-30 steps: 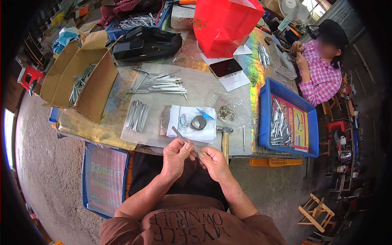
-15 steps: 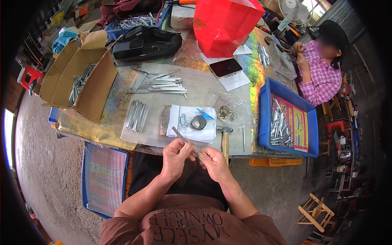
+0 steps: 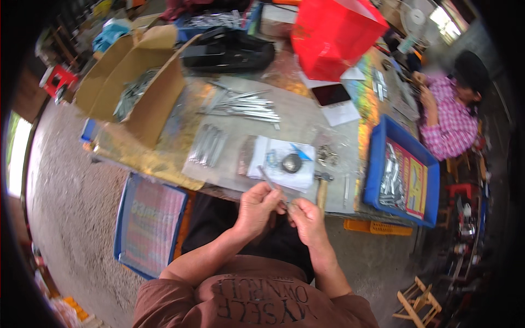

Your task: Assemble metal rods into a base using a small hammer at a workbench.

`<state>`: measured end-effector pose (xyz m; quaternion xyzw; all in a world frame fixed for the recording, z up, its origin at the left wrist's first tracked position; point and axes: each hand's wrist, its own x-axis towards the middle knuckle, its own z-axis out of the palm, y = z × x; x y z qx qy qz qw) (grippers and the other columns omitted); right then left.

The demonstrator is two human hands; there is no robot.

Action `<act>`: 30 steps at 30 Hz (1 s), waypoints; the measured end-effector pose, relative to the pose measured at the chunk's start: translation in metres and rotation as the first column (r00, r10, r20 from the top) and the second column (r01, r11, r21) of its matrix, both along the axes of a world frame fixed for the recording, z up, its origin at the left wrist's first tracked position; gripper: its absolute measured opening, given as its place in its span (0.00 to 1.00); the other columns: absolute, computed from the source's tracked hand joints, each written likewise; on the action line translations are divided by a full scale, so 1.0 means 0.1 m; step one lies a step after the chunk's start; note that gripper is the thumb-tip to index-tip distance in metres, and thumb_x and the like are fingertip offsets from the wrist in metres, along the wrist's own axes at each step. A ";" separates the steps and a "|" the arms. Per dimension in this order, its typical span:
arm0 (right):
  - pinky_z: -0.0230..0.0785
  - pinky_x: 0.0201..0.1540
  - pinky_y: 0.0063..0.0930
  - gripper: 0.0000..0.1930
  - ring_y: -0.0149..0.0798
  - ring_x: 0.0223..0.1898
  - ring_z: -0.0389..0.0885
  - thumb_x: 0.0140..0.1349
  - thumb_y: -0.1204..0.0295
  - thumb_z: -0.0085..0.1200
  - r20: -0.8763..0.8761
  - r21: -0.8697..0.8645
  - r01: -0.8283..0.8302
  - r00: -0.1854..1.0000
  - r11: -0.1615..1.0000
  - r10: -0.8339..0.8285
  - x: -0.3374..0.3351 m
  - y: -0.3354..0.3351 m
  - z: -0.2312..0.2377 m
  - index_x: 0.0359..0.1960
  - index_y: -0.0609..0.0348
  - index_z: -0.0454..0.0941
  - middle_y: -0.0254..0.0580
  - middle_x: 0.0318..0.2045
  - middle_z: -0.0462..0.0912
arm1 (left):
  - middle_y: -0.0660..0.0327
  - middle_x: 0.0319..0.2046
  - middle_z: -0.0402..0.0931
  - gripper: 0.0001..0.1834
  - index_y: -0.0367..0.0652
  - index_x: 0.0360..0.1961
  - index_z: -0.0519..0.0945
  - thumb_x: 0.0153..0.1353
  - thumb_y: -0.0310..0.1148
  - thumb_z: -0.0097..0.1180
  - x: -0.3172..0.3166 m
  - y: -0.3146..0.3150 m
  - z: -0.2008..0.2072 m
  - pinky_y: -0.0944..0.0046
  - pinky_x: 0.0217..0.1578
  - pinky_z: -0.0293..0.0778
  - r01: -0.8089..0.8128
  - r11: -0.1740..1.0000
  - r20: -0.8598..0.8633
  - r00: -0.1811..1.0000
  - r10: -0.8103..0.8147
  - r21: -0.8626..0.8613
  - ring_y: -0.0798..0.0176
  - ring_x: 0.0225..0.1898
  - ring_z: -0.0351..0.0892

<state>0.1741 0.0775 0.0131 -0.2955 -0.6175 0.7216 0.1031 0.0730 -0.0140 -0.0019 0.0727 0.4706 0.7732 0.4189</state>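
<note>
Above my lap, at the table's near edge, my left hand (image 3: 255, 208) pinches a slim grey metal rod (image 3: 265, 176) that slants up to the left. The fingers of my right hand (image 3: 308, 220) are closed at the rod's lower end; its tip is hidden there. Just beyond, a round dark metal block (image 3: 292, 163) rests on white paper sheets (image 3: 265, 158). A hammer (image 3: 322, 191) with a wooden handle lies to their right, near a single rod (image 3: 346, 187). Small metal pieces (image 3: 327, 155) sit on clear plastic. A row of rods (image 3: 208, 144) and a looser pile (image 3: 251, 107) lie farther left.
A cardboard box (image 3: 161, 106) of metal parts stands left, a blue tray (image 3: 373, 183) with more parts right. Behind are a black case (image 3: 227, 52), a red bag (image 3: 333, 44) and a phone (image 3: 331, 94). A co-worker (image 3: 449, 112) sits at right; another blue tray (image 3: 121, 224) is lower left.
The whole view has shifted and tilted, so the table and my hands appear farther right, with some blur. Both hands keep their hold on the rod.
</note>
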 end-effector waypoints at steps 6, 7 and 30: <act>0.53 0.19 0.14 0.08 0.21 0.17 0.61 0.59 0.70 0.44 -0.037 -0.041 -0.006 0.999 0.999 0.005 0.00 -0.04 0.02 0.23 0.59 0.68 0.29 0.15 0.66 | 0.62 0.25 0.73 0.04 0.38 0.27 0.70 0.58 0.27 0.46 0.02 -0.05 0.03 0.77 0.18 0.67 0.002 0.997 -0.097 0.995 0.005 0.071 0.75 0.22 0.71; 0.53 0.19 0.13 0.08 0.21 0.17 0.61 0.59 0.70 0.44 -0.048 -0.056 0.005 0.999 0.998 -0.007 0.00 -0.05 0.03 0.24 0.59 0.68 0.29 0.16 0.66 | 0.63 0.25 0.73 0.05 0.38 0.28 0.70 0.58 0.28 0.46 0.02 -0.06 0.06 0.78 0.15 0.65 0.017 0.996 -0.093 0.996 -0.009 0.090 0.76 0.21 0.70; 0.52 0.19 0.13 0.11 0.22 0.17 0.61 0.59 0.67 0.45 -0.055 0.045 -0.107 0.993 0.993 0.109 -0.12 -0.28 0.14 0.23 0.59 0.66 0.31 0.19 0.68 | 0.66 0.23 0.72 0.05 0.37 0.31 0.72 0.57 0.29 0.48 -0.03 -0.34 0.01 0.77 0.25 0.68 -0.045 0.989 -0.161 0.985 0.069 0.143 0.77 0.23 0.68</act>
